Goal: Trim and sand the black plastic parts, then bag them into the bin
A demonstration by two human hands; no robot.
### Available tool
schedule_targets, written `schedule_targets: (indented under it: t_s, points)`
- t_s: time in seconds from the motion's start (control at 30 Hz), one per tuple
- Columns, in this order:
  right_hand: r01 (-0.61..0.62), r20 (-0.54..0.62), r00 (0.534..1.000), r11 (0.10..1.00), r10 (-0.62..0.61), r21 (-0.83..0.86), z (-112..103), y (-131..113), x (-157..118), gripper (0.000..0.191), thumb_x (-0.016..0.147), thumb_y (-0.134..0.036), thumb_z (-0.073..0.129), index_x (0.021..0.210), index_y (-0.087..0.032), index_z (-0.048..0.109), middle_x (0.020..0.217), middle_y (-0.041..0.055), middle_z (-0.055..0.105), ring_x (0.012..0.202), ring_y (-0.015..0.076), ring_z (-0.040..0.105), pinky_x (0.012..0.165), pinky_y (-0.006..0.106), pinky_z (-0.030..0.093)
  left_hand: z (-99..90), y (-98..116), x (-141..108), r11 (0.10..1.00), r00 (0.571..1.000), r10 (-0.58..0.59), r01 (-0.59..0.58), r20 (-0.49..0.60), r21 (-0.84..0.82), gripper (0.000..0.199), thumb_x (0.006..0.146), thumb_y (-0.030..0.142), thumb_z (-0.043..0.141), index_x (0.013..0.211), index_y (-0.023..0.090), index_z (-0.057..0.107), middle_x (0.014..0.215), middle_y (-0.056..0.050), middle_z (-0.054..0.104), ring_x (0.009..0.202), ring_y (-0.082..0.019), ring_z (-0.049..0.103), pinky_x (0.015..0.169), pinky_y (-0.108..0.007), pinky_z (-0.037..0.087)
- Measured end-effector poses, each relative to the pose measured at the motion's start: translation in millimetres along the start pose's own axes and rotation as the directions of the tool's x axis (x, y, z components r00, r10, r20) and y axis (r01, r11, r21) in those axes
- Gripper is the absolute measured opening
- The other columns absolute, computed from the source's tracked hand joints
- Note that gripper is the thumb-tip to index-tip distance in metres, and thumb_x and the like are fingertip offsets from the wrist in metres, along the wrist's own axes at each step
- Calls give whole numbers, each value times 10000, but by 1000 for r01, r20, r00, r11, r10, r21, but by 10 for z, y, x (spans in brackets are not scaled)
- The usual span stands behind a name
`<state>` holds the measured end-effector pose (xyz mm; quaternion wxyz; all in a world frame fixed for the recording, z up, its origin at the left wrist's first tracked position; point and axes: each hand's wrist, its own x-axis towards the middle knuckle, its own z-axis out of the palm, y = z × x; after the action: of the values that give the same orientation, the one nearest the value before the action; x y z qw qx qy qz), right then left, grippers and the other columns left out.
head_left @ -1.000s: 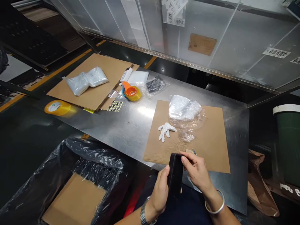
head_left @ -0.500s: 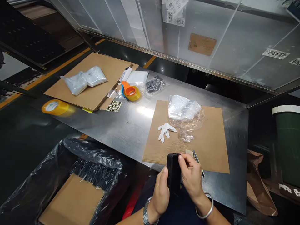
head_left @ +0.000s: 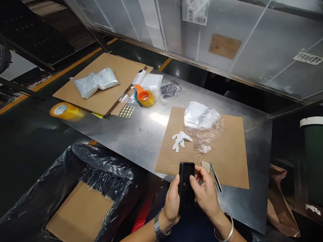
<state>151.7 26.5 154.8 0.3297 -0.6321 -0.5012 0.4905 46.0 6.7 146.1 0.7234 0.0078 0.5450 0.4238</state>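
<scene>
A black rectangular case, hollow like a shallow tray with a small light spot inside, is held upright over the table's near edge. My left hand is closed along its left side. My right hand pinches the right edge near the top, thumb on the rim and fingers behind. Just beyond my right hand, a small beige piece and a slim utility knife lie on a cardboard sheet. White finger cots sit farther up on that sheet.
Clear plastic bags lie on the cardboard. Leftward on the metal table are an orange tape dispenser, a sticker sheet, a yellow tape roll and stacked cardboard. A black-lined bin stands below left.
The case has turned so its hollow inside faces me. My right hand has shifted from its top corner down along the right edge. The view has moved slightly.
</scene>
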Motion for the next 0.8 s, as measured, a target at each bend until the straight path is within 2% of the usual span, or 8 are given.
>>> schedule_targets:
  t_s: [0.03,0.13,0.3,0.4,0.53,0.63,0.7,0.8]
  points:
    - [-20,-38,999,1000,20,-20,-5,2,36,165,821,-306,485,871,-181,580,712,10,597,611,132,543,560,235,426,13,5,-9,1000,999,-15,16,32,-16,379,777,481,523,866,130,635,741,-50,672,703,-191,612,696,-304,469]
    - [-48,-101,994,997,42,-61,-46,15,167,353,861,-410,446,591,-190,504,513,-26,488,476,104,463,474,225,350,40,42,-28,989,976,-122,135,179,-61,456,834,503,412,816,99,623,601,-50,619,461,-143,543,484,-273,428]
    - [-29,-60,998,999,27,-40,-84,51,307,419,883,-462,401,593,-183,515,496,-27,492,467,100,474,485,220,372,57,151,-6,968,934,-182,225,308,-109,502,873,492,303,926,97,609,634,-56,611,431,-139,549,421,-244,409]
    - [-7,-31,1000,1000,6,-28,-50,56,301,395,899,-461,367,747,-167,583,582,-7,551,518,111,519,497,217,406,54,183,18,969,937,-188,226,294,-101,516,875,496,280,856,102,613,630,-56,609,429,-147,559,410,-245,412]
    - [32,21,999,997,-31,-75,-4,48,285,326,849,-443,482,981,-165,591,673,-2,598,525,113,528,495,217,410,46,174,32,962,951,-239,259,196,-84,526,875,490,283,704,102,594,578,-62,603,410,-149,554,411,-251,418]
    - [55,12,998,989,-54,-141,15,100,336,313,874,-422,443,820,-171,622,625,-5,592,517,109,512,488,215,374,17,133,55,962,957,-245,260,153,-88,490,854,517,356,706,110,585,591,-58,617,428,-139,555,443,-247,431]
    - [64,-17,997,980,-69,-188,36,201,406,408,898,-429,388,651,-172,587,517,-25,523,462,99,461,453,217,326,-21,83,110,964,956,-250,260,153,-51,500,828,563,389,750,110,587,634,-60,628,447,-135,559,453,-245,427]
    - [83,-48,994,960,-99,-267,74,458,570,482,917,-434,338,569,-172,543,446,-40,452,434,94,434,436,215,310,-102,-23,296,982,976,-164,147,144,120,532,771,634,434,849,128,581,681,-56,631,477,-141,564,478,-256,427]
